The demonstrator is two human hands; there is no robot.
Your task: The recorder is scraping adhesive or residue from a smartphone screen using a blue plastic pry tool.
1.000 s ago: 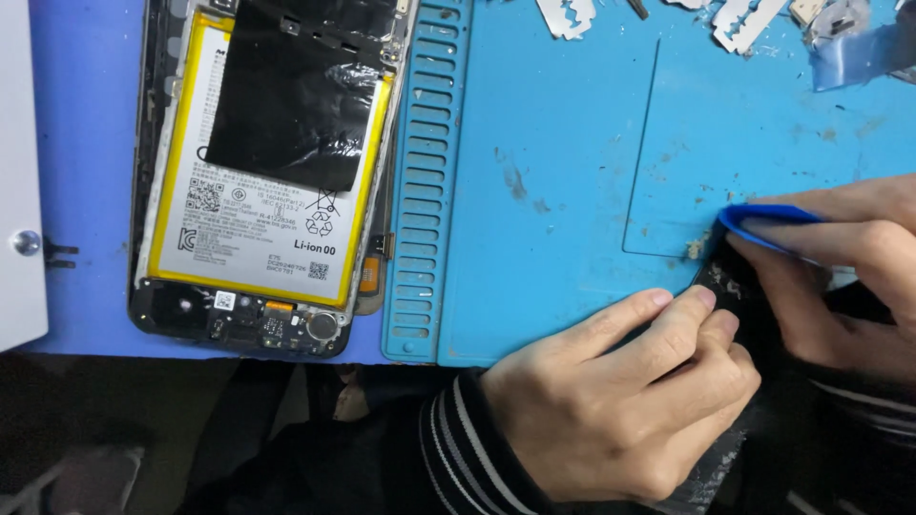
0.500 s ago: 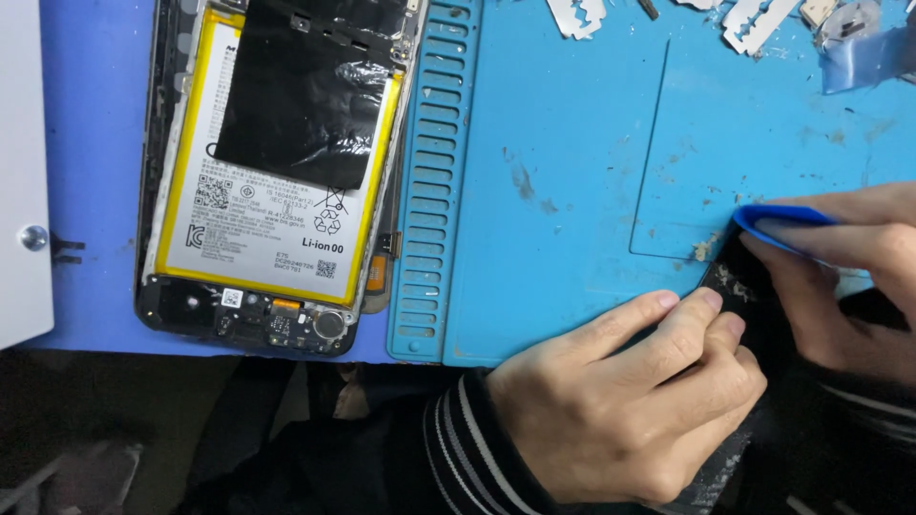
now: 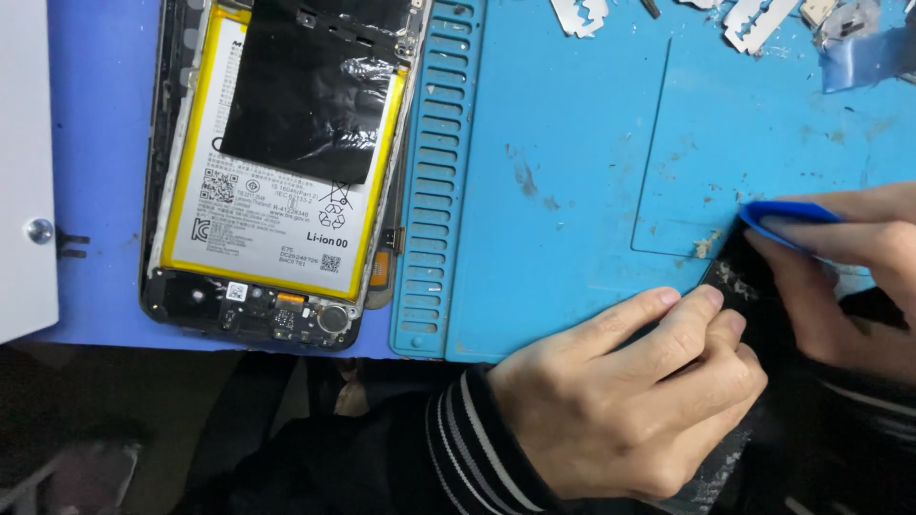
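Observation:
My left hand (image 3: 625,396) grips the edge of a black phone back cover (image 3: 754,296) at the front edge of the blue work mat (image 3: 572,172). My right hand (image 3: 844,277) pinches a blue plastic pick (image 3: 787,212) and presses it against the cover's top corner, where pale glue residue shows. Most of the cover is hidden under both hands. An opened phone body (image 3: 277,172) with a yellow-edged battery and a black film patch lies at the left, apart from both hands.
A slotted strip (image 3: 434,191) runs along the mat's left side. Razor blades (image 3: 582,14) and small metal bits lie along the far edge. A white box with a screw (image 3: 29,191) stands at far left. Dark floor shows below the table edge.
The view has shifted slightly, so everything sits a little further right and lower. Both hands keep the same hold on the cover and pick.

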